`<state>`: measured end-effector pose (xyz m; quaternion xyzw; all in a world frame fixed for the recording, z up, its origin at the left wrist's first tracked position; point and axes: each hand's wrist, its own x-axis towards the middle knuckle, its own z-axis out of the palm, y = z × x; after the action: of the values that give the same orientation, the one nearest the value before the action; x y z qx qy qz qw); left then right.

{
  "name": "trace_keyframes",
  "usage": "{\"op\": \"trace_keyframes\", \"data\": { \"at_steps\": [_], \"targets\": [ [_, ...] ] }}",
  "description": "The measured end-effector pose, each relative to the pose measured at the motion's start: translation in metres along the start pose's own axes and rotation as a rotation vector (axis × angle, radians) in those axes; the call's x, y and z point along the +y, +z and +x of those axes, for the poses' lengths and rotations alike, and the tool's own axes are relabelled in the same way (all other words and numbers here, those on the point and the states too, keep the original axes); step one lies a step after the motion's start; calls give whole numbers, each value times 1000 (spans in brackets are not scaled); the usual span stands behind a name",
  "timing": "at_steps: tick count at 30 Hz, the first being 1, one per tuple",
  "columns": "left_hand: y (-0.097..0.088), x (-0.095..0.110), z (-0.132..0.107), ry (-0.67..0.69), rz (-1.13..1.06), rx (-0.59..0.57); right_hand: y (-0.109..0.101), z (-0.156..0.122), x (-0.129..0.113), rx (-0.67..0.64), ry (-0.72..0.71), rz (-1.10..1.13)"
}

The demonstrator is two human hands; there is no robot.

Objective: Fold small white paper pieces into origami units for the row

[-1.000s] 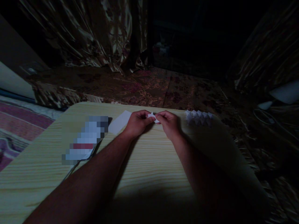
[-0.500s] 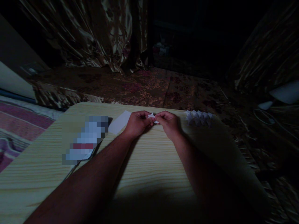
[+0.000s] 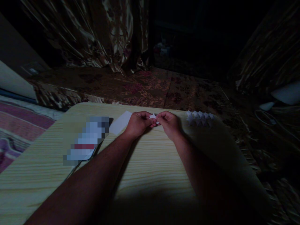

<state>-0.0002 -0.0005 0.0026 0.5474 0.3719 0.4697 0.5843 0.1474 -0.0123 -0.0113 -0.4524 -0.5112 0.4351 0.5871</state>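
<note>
A small white paper star (image 3: pixel 153 116) is pinched between both hands above the far part of the wooden table (image 3: pixel 150 156). My left hand (image 3: pixel 139 123) grips its left side between thumb and fingers. On the right side, the fingertips of my right hand (image 3: pixel 169 122) close on the star. Part of the star is covered by the fingers. Two rows of white folded paper stars (image 3: pixel 199 118) stand to the right of my right hand. Beside my left hand lies a flat white sheet of paper (image 3: pixel 120 122).
At the table's left lies a pixelated object (image 3: pixel 87 137), perhaps with a cable running from it. Behind the table is a patterned cloth-covered ledge (image 3: pixel 150 84) below a shiny curtain (image 3: pixel 117 34). A white lamp-like object (image 3: pixel 287 93) stands at the right. The room is dim.
The paper star has turned slightly between the fingers, with one point now more upright. Both hands stay in nearly the same place.
</note>
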Motion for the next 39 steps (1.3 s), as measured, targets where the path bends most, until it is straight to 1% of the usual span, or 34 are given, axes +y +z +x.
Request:
{"op": "trace_keyframes", "data": {
  "at_steps": [8, 13, 16, 20, 26, 31, 39],
  "targets": [
    [-1, 0, 0, -3, 25, 11, 1, 0, 1, -3, -4, -24],
    [-1, 1, 1, -20, -54, 83, 0, 0, -3, 28, 45, 45],
    [-1, 1, 2, 2, -96, 108, -1, 0, -4, 21, 75, 72],
    [-2, 0, 3, 27, -109, 105, -1, 0, -4, 5, 80, 67],
    [-2, 0, 4, -8, -105, 102, 2, 0, -3, 16, 43, 1],
    [-1, 0, 3, -2, -107, 89, 3, 0, -3, 33, 32, -8],
    [-3, -2, 5, -2, -86, 57, 1, 0, -1, -15, 11, 9]
  ]
}}
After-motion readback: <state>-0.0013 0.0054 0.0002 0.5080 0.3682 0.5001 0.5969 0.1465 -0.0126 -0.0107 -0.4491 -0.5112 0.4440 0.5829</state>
